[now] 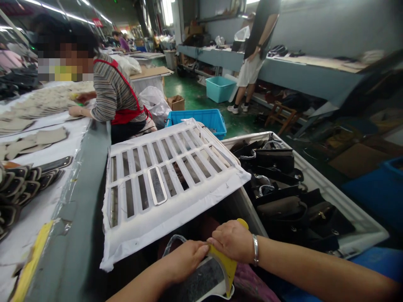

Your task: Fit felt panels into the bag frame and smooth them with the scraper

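Close to my body, my right hand [231, 241] is closed around a curved yellow strip [227, 265], whose rounded end pokes out above the fingers. My left hand [185, 260] is beside it, its thumb and fingers pinching at the same strip. Under the hands lies a dark grey panel [204, 282] with a pale edge, partly cut off by the bottom of the view. A white slatted rack [141, 216] covered in wrapping stands just beyond. On its slats rests one long, rounded dark piece with a white border [157, 186].
Right of the rack, a white crate [340, 197] holds several black bags [283, 205]. At left, a table [72, 184] carries stacked pieces and a yellow strip. A co-worker in a striped top [107, 84] leans over it. Behind are a blue bin [201, 115] and a standing person [256, 50].
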`<state>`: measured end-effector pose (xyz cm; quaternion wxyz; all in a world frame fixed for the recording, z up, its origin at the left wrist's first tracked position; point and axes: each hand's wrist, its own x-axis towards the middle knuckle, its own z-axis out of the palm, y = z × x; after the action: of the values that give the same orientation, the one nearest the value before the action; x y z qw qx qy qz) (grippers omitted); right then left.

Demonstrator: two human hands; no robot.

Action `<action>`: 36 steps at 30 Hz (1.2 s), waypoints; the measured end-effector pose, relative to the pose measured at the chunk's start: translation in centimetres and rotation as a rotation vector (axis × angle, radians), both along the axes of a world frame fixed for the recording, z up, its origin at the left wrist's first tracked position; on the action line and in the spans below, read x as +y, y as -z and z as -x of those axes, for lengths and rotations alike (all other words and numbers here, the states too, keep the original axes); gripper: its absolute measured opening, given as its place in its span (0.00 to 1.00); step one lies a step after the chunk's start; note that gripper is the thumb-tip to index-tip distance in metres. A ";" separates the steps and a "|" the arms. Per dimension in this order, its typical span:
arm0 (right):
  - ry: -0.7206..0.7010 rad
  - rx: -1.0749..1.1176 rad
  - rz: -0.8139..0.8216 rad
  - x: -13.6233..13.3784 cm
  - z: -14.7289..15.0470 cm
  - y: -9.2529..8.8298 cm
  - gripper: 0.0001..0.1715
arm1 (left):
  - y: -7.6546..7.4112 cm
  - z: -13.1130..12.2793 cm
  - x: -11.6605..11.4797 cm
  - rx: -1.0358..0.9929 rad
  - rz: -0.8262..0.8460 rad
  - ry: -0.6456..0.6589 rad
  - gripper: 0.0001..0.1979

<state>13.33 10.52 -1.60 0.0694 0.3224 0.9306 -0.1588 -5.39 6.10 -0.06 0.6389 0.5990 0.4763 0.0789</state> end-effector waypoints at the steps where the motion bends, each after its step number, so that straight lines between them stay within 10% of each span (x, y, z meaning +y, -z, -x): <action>1: 0.015 -0.017 0.004 -0.3 -0.3 0.0 0.25 | -0.1 -0.3 -0.3 -0.006 -0.030 0.010 0.25; 8: 0.074 -0.053 0.024 -2.1 -1.6 -0.8 0.28 | -0.7 -0.8 -1.5 0.117 -0.154 0.052 0.28; 14: 0.219 0.017 0.279 -0.6 -4.7 -2.8 0.28 | -1.6 0.2 -0.2 -0.013 0.058 0.047 0.27; 21: 0.570 0.283 0.686 -1.2 -9.1 0.6 0.36 | -0.7 -0.4 1.1 -0.016 0.082 0.101 0.23; 26: 0.472 0.416 0.977 -2.3 -9.8 1.5 0.30 | -0.4 -0.6 0.5 0.143 -0.018 0.093 0.22; 36: 0.367 0.202 1.366 -3.9 -10.1 -1.0 0.23 | -1.7 -4.2 -5.1 0.692 -0.388 0.103 0.57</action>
<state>23.39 6.67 -0.65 0.1416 0.3419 0.5557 -0.7445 -1.18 1.04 1.64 0.3188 0.7230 0.6088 -0.0711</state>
